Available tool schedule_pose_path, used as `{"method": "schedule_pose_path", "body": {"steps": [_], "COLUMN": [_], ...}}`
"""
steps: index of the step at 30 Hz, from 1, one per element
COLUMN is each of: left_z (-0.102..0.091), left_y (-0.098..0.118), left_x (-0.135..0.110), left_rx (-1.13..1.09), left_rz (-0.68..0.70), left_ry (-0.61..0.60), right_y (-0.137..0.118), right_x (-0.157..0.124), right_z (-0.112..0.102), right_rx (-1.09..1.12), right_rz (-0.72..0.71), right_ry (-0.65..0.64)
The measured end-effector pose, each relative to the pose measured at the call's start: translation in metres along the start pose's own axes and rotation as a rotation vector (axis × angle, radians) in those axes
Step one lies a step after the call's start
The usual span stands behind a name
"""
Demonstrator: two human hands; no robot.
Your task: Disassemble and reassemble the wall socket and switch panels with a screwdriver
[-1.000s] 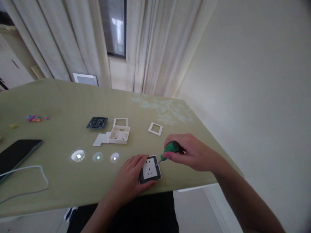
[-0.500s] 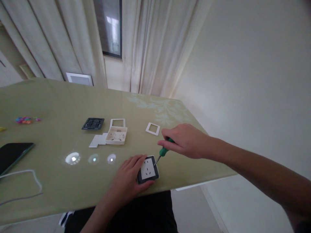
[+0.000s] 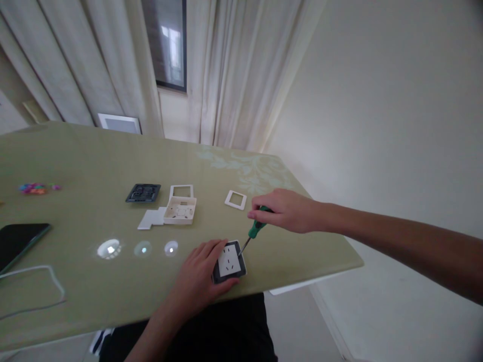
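A wall socket [image 3: 228, 261] with a white face and dark surround lies near the table's front edge. My left hand [image 3: 199, 269] grips it from the left, fingers along the far side and thumb along the near side. In my right hand [image 3: 283, 211] is a screwdriver [image 3: 255, 229] with a green handle, fingers closed round the grip. Its shaft slants down to the left, and the tip meets the socket's right border. Whether a screw sits under the tip is too small to tell.
Beyond the hands lie a white back box [image 3: 180, 210], white frames [image 3: 236, 200], a flat white piece [image 3: 150, 218] and a dark plate [image 3: 143, 193]. Farther left are a dark tablet-like device [image 3: 22, 241], a white cable [image 3: 56, 279] and small colourful pieces [image 3: 33, 189].
My right hand and forearm have turned slightly, the wrist now higher, while the screwdriver tip stays at the socket's right border. My left hand keeps its hold. The view has shifted a little.
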State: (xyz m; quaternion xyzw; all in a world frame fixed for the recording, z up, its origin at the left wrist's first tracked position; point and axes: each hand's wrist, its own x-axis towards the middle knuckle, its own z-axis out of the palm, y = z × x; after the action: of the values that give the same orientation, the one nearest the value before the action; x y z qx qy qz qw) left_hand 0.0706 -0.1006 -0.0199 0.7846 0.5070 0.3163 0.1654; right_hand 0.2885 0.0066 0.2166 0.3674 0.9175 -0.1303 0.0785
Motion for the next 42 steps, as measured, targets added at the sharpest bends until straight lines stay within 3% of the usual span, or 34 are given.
{"method": "schedule_pose_path", "body": {"steps": [6,8,12,14,16,19,21,23,27,29,33,35,37,40,42], "left_z": [0.001,0.001,0.0,0.0,0.0,0.0,-0.001,-0.001,-0.002,-0.002,-0.004,-0.005,-0.005,-0.004,-0.003], "left_y": [-0.001,-0.001,-0.001,-0.001,-0.001,-0.001,-0.001,-0.001,-0.001,-0.001,0.001,0.001,0.0,-0.001,-0.002], "left_x": [-0.001,-0.001,-0.001,-0.001,-0.001,-0.001,-0.001,-0.001,0.0,0.0,0.0,-0.001,-0.001,-0.002,-0.002], "left_rx": [-0.008,-0.005,-0.014,-0.021,-0.024,-0.018,-0.012,-0.005,-0.006,-0.013,-0.01,-0.009,-0.004,0.013,0.018], "left_rz": [0.015,0.017,0.012,0.016,0.024,0.035,0.037,0.031,0.026,0.023,0.021,0.02,0.021,0.019,0.017], "left_ry": [0.025,0.024,0.021,0.022,0.027,0.029,0.018,0.004,-0.012,-0.011,-0.012,-0.019,-0.022,-0.026,-0.034], "right_y": [-0.006,-0.007,0.003,0.008,0.006,-0.009,-0.019,-0.023,-0.012,-0.009,-0.016,-0.017,-0.014,-0.005,-0.004], "right_x": [-0.007,-0.008,0.004,0.01,0.01,0.0,-0.005,-0.006,0.002,0.002,-0.006,-0.007,-0.004,0.005,0.007], "right_z": [-0.011,-0.014,-0.008,-0.005,-0.005,-0.009,-0.009,-0.007,-0.001,0.001,-0.003,-0.005,-0.006,-0.004,-0.002], "right_rx": [0.039,0.013,0.034,0.053,0.071,0.115,0.1,0.051,-0.032,-0.044,-0.003,-0.024,-0.052,-0.081,-0.121], "right_rz": [-0.354,-0.298,0.003,0.024,-0.084,-0.354,-0.443,-0.348,0.04,0.038,-0.317,-0.378,-0.252,0.053,0.105], "right_ry": [-0.151,-0.136,-0.081,-0.054,-0.054,-0.097,-0.123,-0.102,0.015,0.0,-0.097,-0.119,-0.102,-0.065,-0.066]}}
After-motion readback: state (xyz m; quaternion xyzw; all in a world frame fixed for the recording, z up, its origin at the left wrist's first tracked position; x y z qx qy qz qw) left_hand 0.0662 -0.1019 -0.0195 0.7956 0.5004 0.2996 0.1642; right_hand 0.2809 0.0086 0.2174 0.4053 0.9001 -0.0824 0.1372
